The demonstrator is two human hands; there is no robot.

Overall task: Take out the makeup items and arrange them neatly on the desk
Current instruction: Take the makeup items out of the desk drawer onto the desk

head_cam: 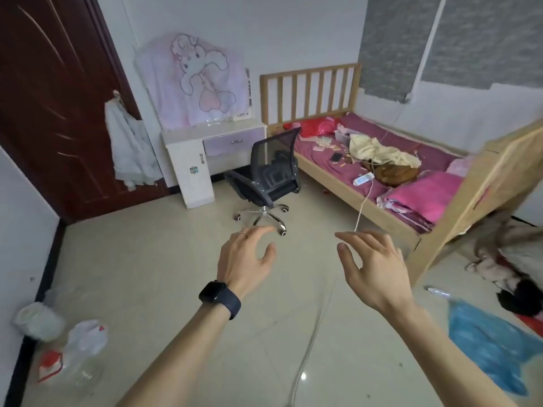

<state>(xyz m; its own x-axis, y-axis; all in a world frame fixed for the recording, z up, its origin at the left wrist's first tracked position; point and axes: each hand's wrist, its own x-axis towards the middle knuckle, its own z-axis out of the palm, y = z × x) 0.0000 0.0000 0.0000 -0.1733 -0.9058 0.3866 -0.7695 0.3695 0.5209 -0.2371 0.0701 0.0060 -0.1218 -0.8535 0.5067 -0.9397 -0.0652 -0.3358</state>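
Across the room stands a white desk [188,136] with a lilac drawer, its mirror draped in a pink rabbit cloth [194,80]. On the bed [332,183] to the right, small makeup items [324,145] lie scattered near a clear box [342,136] on the purple sheet. My left hand [246,259], with a black watch on the wrist, and my right hand [373,268] are both raised over the floor in front of me. Their fingers are spread and relaxed, and neither holds anything.
A black mesh office chair [270,171] stands between desk and bed. A phone [335,157], a cream cloth, a brown bag and pink bedding lie on the bed. A white cable [311,342] crosses the floor. Plastic bags sit at lower left, a blue bag at lower right.
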